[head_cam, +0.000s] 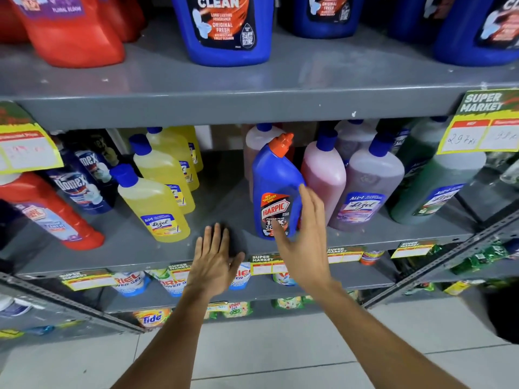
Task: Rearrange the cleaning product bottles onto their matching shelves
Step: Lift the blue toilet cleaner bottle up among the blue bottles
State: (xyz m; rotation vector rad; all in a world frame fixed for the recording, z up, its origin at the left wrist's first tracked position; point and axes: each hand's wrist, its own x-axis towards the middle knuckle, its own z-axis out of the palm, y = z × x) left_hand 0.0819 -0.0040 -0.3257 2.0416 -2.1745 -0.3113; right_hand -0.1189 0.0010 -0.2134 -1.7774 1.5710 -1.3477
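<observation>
A blue Harpic bottle (273, 189) with an orange cap stands upright on the middle grey shelf (157, 248), between yellow Lizol bottles (157, 197) on its left and pink Lizol bottles (323, 178) on its right. My right hand (303, 237) is spread at the Harpic bottle's lower right side, with straight fingers along its edge and the thumb across the label, not clenched. My left hand (214, 258) lies flat and open on the shelf's front edge, left of the bottle. Large blue toilet cleaner bottles (224, 26) stand on the shelf above.
Red bottles (70, 29) stand at the upper left, and a red one (47, 211) and Domex bottles (81, 189) at the middle left. Purple (368, 183) and green Lizol bottles (432, 186) are at right. Price tags (483, 130) hang from shelf edges. Detergent pouches fill lower shelves.
</observation>
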